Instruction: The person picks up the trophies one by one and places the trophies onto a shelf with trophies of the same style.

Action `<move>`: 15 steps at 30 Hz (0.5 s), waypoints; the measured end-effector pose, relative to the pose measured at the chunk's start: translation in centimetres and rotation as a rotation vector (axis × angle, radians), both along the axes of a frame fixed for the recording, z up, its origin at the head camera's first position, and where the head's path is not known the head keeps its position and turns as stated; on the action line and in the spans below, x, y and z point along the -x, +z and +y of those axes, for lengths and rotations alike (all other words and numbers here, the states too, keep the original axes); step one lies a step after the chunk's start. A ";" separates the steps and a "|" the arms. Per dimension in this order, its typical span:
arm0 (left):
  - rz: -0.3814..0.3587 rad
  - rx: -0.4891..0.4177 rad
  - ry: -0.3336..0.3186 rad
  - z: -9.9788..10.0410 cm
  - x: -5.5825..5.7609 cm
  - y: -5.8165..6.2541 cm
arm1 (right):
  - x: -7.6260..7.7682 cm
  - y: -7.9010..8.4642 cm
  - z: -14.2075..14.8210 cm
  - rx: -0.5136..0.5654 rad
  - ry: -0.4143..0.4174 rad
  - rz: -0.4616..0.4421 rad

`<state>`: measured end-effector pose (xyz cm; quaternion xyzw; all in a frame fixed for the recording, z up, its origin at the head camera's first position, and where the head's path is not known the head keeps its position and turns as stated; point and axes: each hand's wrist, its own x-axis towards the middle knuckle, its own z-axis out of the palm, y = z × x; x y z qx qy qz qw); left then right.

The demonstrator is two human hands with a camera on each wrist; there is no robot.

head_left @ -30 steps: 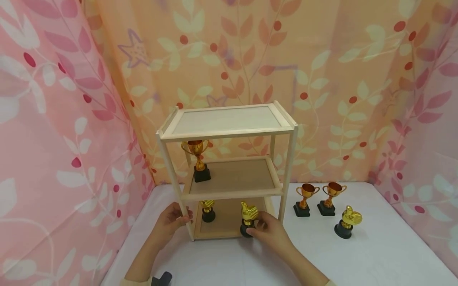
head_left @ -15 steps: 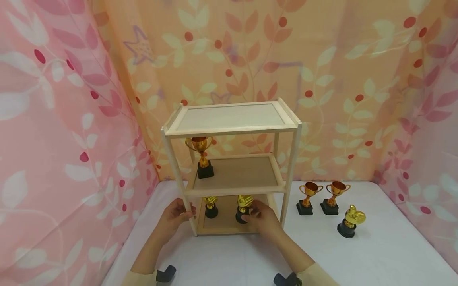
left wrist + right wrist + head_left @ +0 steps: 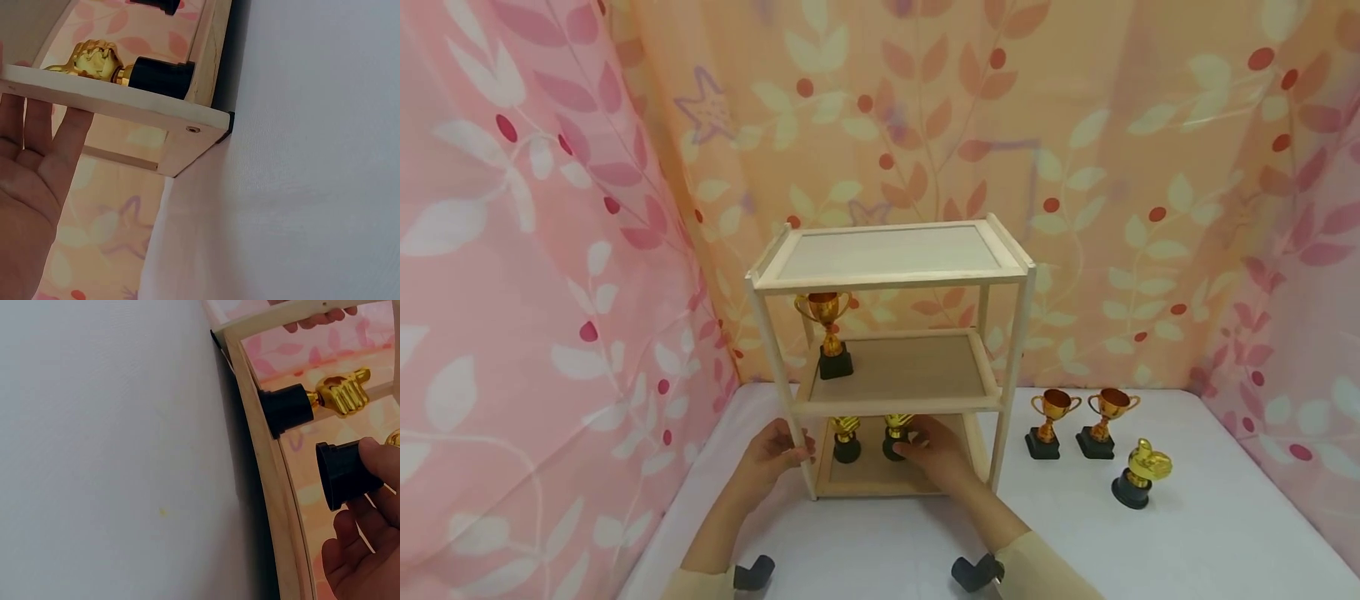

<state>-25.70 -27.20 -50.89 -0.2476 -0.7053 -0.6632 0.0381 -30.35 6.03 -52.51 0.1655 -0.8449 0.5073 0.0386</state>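
Note:
My left hand (image 3: pixel 767 458) grips the front left post (image 3: pixel 119 99) of a small three-tier wooden shelf (image 3: pixel 898 407), its fingertips passing behind the post. Inside the bottom tier, my right hand (image 3: pixel 942 457) holds a gold thumbs-up trophy (image 3: pixel 894 446) by its round black base (image 3: pixel 350 475). In the right wrist view that base is tilted and appears apart from the bottom board (image 3: pixel 275 487). A matching thumbs-up trophy (image 3: pixel 847 450) stands to its left on the same board. The middle tier hides the tops of both in the head view.
A gold cup trophy (image 3: pixel 834 358) stands at the middle tier's left. On the white tablecloth (image 3: pixel 1225 517) to the right are two cup trophies, a nearer one (image 3: pixel 1045 442) and another (image 3: pixel 1097 442), plus a thumbs-up trophy (image 3: pixel 1132 487). Patterned curtains (image 3: pixel 1150 167) surround the table.
The right hand has carried the thumbs-up trophy from the shelf's front edge back and left into the bottom tier, beside the other one. The left hand keeps its grip on the post.

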 end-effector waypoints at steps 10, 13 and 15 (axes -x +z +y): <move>-0.039 -0.013 0.016 0.5 -0.2 0.0 | 1.2 -0.7 -1.0 -0.020 -0.006 -0.058; -0.036 -0.003 0.031 0.4 -0.2 0.1 | 1.4 -1.2 -1.3 -0.013 -0.002 -0.058; -0.042 0.010 0.043 0.4 -0.3 0.1 | 1.5 -1.7 -1.5 -0.016 0.005 -0.058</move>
